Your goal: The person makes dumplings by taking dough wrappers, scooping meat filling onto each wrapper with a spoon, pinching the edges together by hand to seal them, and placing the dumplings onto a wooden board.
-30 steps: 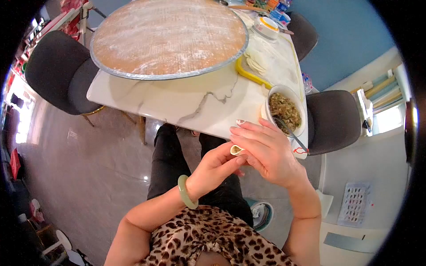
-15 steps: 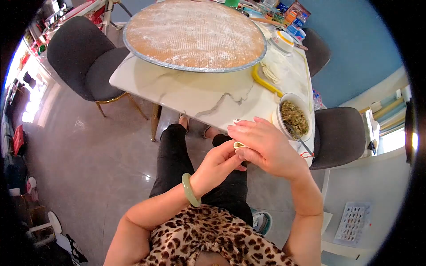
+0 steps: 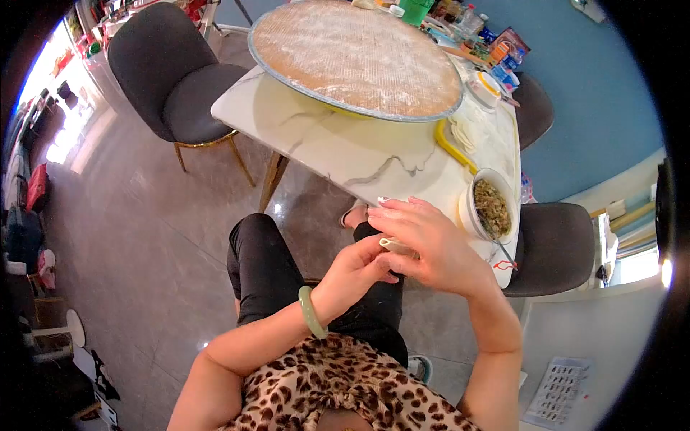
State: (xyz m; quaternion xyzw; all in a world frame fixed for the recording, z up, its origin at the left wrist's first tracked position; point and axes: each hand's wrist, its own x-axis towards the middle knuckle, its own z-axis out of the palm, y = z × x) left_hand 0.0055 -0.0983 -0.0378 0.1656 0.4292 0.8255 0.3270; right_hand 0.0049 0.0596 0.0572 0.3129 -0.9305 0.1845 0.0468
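Observation:
A small folded dough wrapper (image 3: 394, 246) is pinched between my two hands, its opened edge showing pale. My left hand (image 3: 353, 271), below a green bangle, grips its left side with thumb and fingers. On the other side my right hand (image 3: 424, 248) holds it with the thumb, its fingers stretched over the top. Most of the wrapper is hidden by the fingers. Beyond my right hand, a white bowl (image 3: 466, 212) of chopped filling (image 3: 491, 207) stands at the table's corner with a spoon in it.
A large round floured tray (image 3: 359, 61) rests on the marble table (image 3: 316, 144). Wrappers (image 3: 463, 133) lie by a yellow-edged board (image 3: 451, 149), near a white and orange container (image 3: 484, 87). Grey chairs (image 3: 190, 100) flank the table. Bottles and packets crowd its far end.
The view has turned left, so the table and bowl appear farther right. The wrapper's opening looks narrower and flatter between my hands. Both hands keep hold of it.

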